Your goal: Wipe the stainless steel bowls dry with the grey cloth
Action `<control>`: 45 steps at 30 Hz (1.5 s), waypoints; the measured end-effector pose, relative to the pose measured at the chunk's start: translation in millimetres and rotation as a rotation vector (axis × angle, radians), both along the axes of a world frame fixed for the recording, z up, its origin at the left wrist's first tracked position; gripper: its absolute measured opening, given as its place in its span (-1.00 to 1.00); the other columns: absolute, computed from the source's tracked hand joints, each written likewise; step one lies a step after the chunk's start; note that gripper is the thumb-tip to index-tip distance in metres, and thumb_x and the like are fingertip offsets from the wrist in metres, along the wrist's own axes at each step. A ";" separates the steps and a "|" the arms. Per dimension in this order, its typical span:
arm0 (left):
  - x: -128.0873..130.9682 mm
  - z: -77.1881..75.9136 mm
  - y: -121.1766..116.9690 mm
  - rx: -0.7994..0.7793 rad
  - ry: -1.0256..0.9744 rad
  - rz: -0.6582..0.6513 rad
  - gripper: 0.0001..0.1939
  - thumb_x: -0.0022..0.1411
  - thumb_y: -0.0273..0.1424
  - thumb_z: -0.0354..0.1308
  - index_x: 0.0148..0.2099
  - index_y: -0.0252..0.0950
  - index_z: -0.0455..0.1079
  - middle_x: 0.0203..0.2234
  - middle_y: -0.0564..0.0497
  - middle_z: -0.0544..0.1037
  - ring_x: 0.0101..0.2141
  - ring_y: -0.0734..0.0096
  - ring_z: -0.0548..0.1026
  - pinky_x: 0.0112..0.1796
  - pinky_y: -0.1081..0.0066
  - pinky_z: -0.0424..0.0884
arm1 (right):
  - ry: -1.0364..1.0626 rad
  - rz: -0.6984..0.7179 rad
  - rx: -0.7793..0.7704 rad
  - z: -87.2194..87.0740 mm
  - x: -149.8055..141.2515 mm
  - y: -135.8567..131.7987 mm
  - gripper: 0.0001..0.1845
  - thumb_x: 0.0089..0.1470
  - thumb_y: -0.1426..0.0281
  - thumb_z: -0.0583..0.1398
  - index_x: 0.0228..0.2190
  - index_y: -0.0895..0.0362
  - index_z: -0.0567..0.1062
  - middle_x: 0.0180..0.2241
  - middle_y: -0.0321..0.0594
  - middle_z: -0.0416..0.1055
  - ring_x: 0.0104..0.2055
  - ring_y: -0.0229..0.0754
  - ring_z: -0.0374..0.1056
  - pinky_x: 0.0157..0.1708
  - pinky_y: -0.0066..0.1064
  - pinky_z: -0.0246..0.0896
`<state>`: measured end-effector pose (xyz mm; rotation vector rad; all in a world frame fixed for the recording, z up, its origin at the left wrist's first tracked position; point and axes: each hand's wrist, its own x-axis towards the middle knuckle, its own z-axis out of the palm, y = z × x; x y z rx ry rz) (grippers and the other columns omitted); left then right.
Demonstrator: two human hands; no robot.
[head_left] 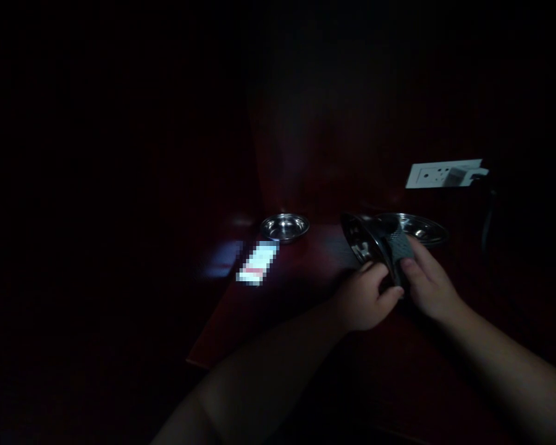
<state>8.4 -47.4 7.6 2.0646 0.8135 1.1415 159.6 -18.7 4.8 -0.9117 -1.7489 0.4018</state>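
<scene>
My left hand [364,300] is closed on the near rim of a shiny steel bowl [362,238], which it holds tilted on its side above the table. My right hand [429,281] grips a grey textured cloth [401,246] against the bowl's outer side; the dim light hides whether it is a cloth or a soft pad. Behind the right hand lies a wide steel plate [426,230], partly covered by the hand and the cloth. Further left, a small steel dish [285,227] rests upright on the table.
A lit phone [258,262] lies on the dark red table [227,330] near its left edge, just in front of the small dish. On the back wall is a white socket panel [426,175] with a plugged-in adapter and a hanging cable. Most surroundings are dark.
</scene>
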 end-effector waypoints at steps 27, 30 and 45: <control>0.7 0.6 -1.0 -0.127 -0.155 -0.065 -0.66 0.17 -0.41 0.05 0.02 -0.29 0.26 -0.11 -0.09 0.41 -0.09 0.26 0.39 -0.07 0.28 0.34 | -0.113 -0.088 0.085 8.7 -7.7 -6.2 -0.47 0.15 0.17 -0.03 0.11 0.09 0.17 0.04 -0.04 0.27 0.05 0.08 0.22 0.04 -0.03 0.12; 1.4 1.1 -0.7 -0.237 -0.226 -0.098 -0.65 0.19 -0.37 0.05 0.03 -0.30 0.25 -0.22 -0.07 0.46 -0.19 0.32 0.43 -0.15 0.31 0.38 | -0.116 -0.109 0.099 9.1 -7.6 -6.6 -0.47 0.15 0.17 -0.03 0.11 0.09 0.18 0.03 -0.05 0.27 0.05 0.07 0.22 0.03 -0.05 0.12; 2.1 6.6 -1.6 -0.245 -0.265 -0.269 -0.31 -0.04 -0.60 0.20 0.15 -0.29 0.10 -0.02 -0.16 0.37 -0.05 0.21 0.40 -0.06 0.20 0.37 | -0.022 -0.101 0.158 12.6 -12.3 -11.6 -0.49 0.18 0.15 -0.08 0.09 0.12 0.18 -0.01 -0.06 0.31 -0.01 0.01 0.27 0.00 -0.12 0.16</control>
